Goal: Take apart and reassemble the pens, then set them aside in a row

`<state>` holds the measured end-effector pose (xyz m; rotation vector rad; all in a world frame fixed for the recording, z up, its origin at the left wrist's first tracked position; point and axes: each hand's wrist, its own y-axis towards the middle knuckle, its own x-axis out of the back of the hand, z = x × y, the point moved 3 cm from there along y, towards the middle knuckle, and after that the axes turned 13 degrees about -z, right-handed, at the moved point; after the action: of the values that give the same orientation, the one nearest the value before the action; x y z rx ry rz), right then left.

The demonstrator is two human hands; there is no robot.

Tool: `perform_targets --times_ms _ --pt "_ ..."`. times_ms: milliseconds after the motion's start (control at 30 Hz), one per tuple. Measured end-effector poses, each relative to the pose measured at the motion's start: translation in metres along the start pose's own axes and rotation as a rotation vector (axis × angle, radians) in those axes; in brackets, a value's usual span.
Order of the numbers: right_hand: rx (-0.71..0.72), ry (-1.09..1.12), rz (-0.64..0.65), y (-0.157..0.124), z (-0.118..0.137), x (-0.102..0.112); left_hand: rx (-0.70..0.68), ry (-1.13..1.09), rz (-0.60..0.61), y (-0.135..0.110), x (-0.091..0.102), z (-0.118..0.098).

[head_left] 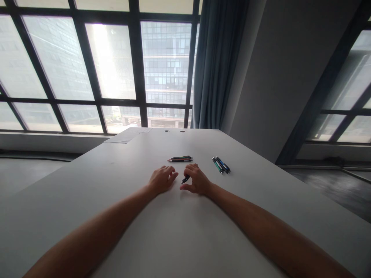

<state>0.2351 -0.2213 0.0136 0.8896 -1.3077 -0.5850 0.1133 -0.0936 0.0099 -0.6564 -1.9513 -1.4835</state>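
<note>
While right fingers [189, 168] partly hide a pen [185, 179], grip unclear, left fingers [168, 170] lie loose.

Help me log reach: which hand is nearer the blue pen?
Right. The right hand is left of the blue pen and nearer the camera; the left hand is farther left.

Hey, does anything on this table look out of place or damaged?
Nothing looks spilled or damaged. One mild oddity: the right bunch of pens lies slanted, out of line with the middle bunch of pens, which lies crosswise; a dark pen is apart from both, at the right hand.
</note>
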Motion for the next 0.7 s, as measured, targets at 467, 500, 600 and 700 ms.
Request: perform_targets --times_ms 467,500,600,700 --pt "0.000 0.047 -0.040 0.000 -0.001 0.000 -0.009 0.032 0.005 0.000 -0.001 0.000" --pt "-0.015 0.058 -0.047 0.000 -0.002 -0.001 -0.008 0.037 0.006 0.000 -0.001 0.000" --pt "-0.104 0.075 -0.090 0.002 -0.007 0.001 -0.011 0.052 0.010 0.000 -0.001 0.000" --pt "-0.207 0.064 -0.201 0.004 -0.016 0.009 -0.003 0.059 0.032 0.000 -0.002 0.000"
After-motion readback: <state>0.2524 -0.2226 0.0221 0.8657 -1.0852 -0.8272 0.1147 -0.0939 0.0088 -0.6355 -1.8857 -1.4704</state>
